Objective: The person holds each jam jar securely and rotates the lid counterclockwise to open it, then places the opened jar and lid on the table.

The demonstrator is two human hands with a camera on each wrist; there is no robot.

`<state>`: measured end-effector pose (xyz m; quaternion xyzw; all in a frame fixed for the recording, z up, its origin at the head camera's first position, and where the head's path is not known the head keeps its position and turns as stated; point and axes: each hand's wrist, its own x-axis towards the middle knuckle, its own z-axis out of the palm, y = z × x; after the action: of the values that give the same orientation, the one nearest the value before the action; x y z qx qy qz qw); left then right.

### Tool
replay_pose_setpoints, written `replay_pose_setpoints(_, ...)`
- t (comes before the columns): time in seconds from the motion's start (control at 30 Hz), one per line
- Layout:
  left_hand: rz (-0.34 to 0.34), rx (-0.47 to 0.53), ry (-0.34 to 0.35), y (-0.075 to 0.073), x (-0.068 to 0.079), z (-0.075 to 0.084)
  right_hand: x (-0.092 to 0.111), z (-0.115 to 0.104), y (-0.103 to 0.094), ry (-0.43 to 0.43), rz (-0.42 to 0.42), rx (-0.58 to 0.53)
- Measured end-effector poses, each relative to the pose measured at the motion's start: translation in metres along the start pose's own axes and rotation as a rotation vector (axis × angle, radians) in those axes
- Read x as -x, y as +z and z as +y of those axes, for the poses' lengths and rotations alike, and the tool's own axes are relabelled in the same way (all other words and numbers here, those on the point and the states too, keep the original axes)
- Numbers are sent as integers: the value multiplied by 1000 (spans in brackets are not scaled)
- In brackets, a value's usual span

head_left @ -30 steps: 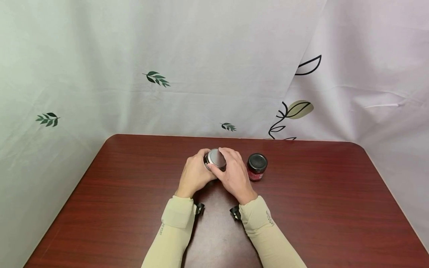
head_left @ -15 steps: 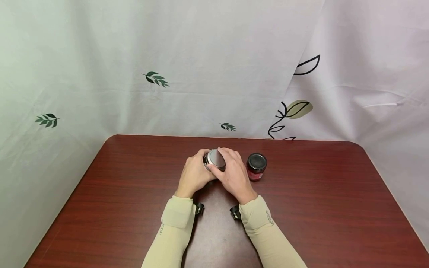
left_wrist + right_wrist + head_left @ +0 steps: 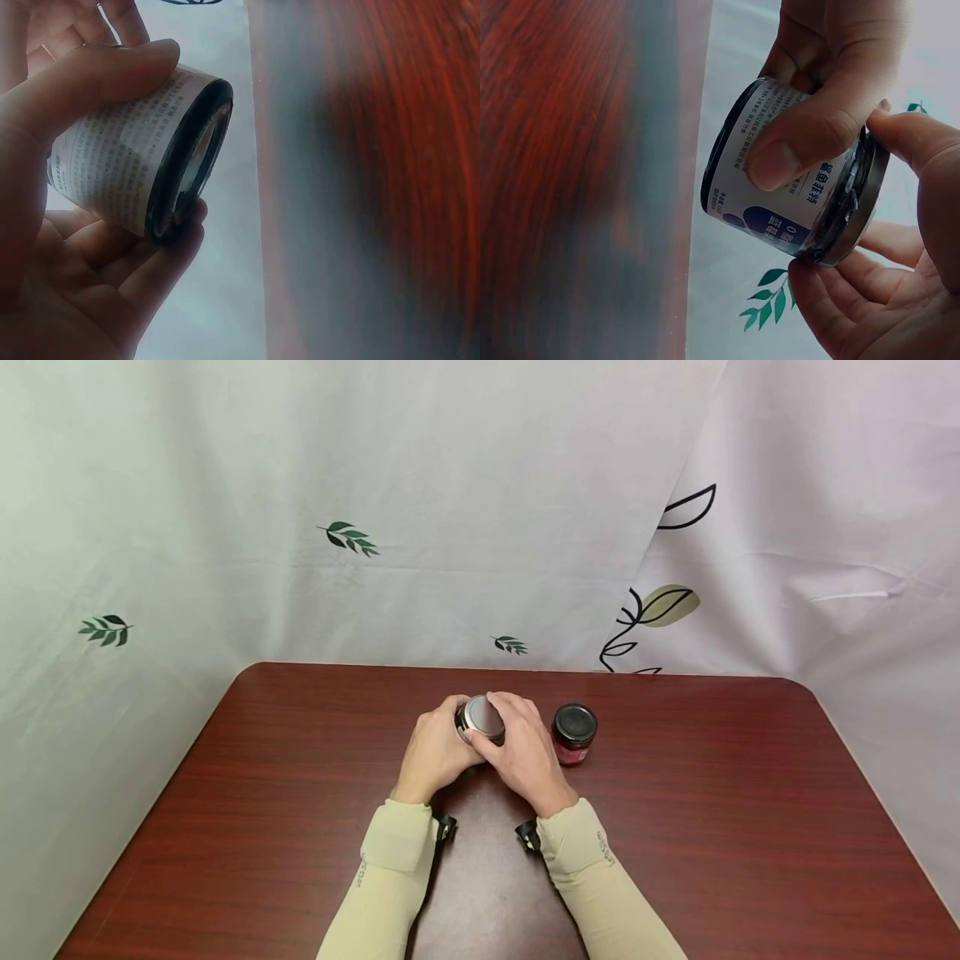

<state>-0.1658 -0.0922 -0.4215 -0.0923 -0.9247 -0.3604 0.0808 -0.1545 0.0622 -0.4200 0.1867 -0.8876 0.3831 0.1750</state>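
A small glass jar [image 3: 484,713] with a silver lid, dark contents and a white printed label is held up between both hands. My left hand [image 3: 435,745] grips the jar body. In the left wrist view its thumb [image 3: 124,71] lies along the label, and a fingertip reaches the dark base. My right hand [image 3: 525,753] grips the lid [image 3: 860,206], thumb on one side and fingers on the other. The lid sits on the jar, and the right wrist view shows a purple and white label front.
A second jar [image 3: 574,735], with a black lid and a red label, stands on the brown wooden table [image 3: 735,793] just right of my right hand. White leaf-printed cloth [image 3: 465,510] hangs behind the table and along its sides.
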Motion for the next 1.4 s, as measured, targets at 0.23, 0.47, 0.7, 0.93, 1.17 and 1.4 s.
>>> replay_pose_setpoints(0.23,-2,1,3,-1,0,1,0,0,0,0,-9,5)
replay_pose_setpoints(0.47,-5,12,-1,-1,1,0,1,0,0,2,-21,5)
replay_pose_setpoints(0.7,-5,9,-3,-1,1,0,1,0,0,-3,-21,-7)
replay_pose_setpoints(0.93,-6,9,-1,-1,1,0,1,0,-1,0,-39,-13)
replay_pose_setpoints(1.17,-9,14,0,-1,1,0,0,0,-2,-8,-44,-14)
replay_pose_setpoints(1.4,-6,13,1,0,1,-1,0,0,-1,-16,-48,-7)
